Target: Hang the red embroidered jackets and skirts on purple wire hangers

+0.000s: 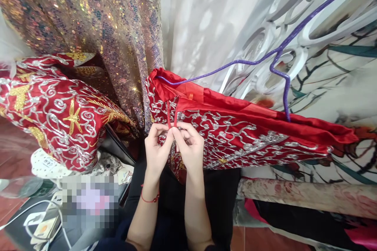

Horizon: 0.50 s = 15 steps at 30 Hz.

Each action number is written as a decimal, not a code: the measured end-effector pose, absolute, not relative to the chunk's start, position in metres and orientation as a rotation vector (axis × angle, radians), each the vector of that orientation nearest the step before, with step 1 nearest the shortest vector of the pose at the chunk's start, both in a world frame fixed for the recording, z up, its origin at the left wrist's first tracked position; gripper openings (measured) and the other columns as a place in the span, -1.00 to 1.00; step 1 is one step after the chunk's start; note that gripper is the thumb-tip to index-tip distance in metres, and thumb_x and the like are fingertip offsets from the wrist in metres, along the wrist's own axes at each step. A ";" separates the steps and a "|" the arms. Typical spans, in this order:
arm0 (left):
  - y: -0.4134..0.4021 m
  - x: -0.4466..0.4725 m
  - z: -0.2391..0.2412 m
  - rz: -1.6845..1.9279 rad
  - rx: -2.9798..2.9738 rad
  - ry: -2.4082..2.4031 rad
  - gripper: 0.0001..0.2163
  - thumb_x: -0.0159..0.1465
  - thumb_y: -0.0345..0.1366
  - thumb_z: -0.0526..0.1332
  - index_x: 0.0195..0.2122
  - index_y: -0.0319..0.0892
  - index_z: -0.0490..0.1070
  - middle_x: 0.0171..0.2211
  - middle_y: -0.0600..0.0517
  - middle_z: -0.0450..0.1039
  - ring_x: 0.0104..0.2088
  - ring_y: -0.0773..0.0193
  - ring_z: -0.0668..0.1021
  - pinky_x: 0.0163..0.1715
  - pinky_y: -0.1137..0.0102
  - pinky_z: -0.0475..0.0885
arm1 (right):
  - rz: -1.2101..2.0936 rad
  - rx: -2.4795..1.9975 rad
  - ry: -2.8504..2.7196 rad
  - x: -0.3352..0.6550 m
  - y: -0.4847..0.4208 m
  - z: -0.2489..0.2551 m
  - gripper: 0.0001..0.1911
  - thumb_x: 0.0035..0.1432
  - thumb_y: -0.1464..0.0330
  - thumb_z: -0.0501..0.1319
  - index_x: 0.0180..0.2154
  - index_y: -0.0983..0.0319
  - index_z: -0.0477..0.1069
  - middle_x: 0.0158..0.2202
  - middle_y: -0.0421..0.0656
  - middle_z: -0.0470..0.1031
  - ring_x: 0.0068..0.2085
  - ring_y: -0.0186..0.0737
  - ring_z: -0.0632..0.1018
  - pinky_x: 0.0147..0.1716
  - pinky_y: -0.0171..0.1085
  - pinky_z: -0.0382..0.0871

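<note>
A red garment (235,125) with silver scroll embroidery and a shiny red lining hangs in front of me on a purple wire hanger (253,62). Both hands work at a slit near its left end, edged with narrow red strips. My left hand (158,145) is closed, thumb and forefinger pinching the left edge. Against it, my right hand (190,145) pinches the right edge, and the two thumbs meet at the slit. My fingers cover the fastening there, if any. A red string bracelet circles my left wrist.
Another red embroidered cloth (70,117) with gold motifs drapes at left over a chair. Below it lie a white cable (44,204) and a clear bottle (23,186). A sequined curtain (118,15) hangs behind; fabric rolls (294,196) lie at lower right.
</note>
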State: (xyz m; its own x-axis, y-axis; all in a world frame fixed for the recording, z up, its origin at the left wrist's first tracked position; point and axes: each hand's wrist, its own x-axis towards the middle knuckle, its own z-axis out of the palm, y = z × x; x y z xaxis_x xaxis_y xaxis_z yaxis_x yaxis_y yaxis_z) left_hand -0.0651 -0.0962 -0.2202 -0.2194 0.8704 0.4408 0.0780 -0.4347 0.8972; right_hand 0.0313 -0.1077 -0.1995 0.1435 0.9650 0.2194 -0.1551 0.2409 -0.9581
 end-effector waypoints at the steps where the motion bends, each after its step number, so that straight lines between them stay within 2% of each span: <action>1: -0.097 -0.064 -0.221 1.736 1.421 1.160 -0.88 0.31 -0.24 0.30 -0.29 -0.16 0.42 -0.38 0.08 0.51 -0.35 0.39 0.60 -0.28 0.50 0.51 | 1.025 -0.967 -1.069 0.030 -0.108 -0.200 -0.86 0.24 0.26 0.27 -0.24 0.20 0.46 -0.64 -0.39 0.26 -0.61 -0.46 0.23 -0.58 -0.39 0.14; 5: -0.098 -0.060 -0.220 1.860 1.261 1.134 -0.88 0.29 -0.29 0.33 -0.22 -0.14 0.41 -0.31 0.08 0.52 -0.30 0.40 0.62 -0.22 0.52 0.52 | 1.032 -0.991 -0.948 0.028 -0.107 -0.205 -0.82 0.23 0.23 0.26 -0.29 0.20 0.39 -0.58 -0.35 0.35 -0.60 -0.47 0.19 -0.59 -0.38 0.06; 9: -0.100 -0.057 -0.217 1.911 0.960 0.959 -0.81 0.26 -0.33 0.34 -0.13 -0.11 0.39 -0.28 0.09 0.53 -0.25 0.40 0.63 -0.11 0.49 0.51 | 1.088 -1.015 -0.998 0.029 -0.104 -0.207 -0.81 0.21 0.23 0.26 -0.33 0.21 0.38 -0.66 -0.42 0.12 -0.61 -0.47 0.11 -0.60 -0.37 -0.02; 12: -0.103 -0.060 -0.216 1.867 0.837 0.810 -0.78 0.18 -0.35 0.38 -0.17 -0.12 0.42 -0.32 0.10 0.48 -0.30 0.43 0.57 -0.19 0.55 0.47 | 1.071 -1.019 -1.046 0.029 -0.103 -0.206 -0.83 0.22 0.25 0.24 -0.33 0.22 0.37 -0.66 -0.42 0.07 -0.60 -0.47 0.08 -0.59 -0.37 -0.05; 15: -0.105 -0.063 -0.221 1.845 0.933 0.733 -0.66 0.08 -0.34 0.44 -0.13 -0.11 0.43 -0.29 0.10 0.42 -0.33 0.44 0.50 -0.27 0.57 0.44 | 1.034 -1.022 -1.043 0.029 -0.104 -0.208 -0.84 0.24 0.26 0.23 -0.32 0.21 0.38 -0.63 -0.41 0.07 -0.59 -0.46 0.10 -0.57 -0.37 -0.01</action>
State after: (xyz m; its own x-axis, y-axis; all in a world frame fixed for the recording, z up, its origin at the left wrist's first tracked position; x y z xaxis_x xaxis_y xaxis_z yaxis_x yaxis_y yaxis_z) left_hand -0.0630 -0.1046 -0.2213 -0.2966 0.9083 0.2949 -0.4586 -0.4063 0.7903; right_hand 0.0291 -0.1039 -0.2081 0.1803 0.9693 0.1674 -0.1589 0.1966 -0.9675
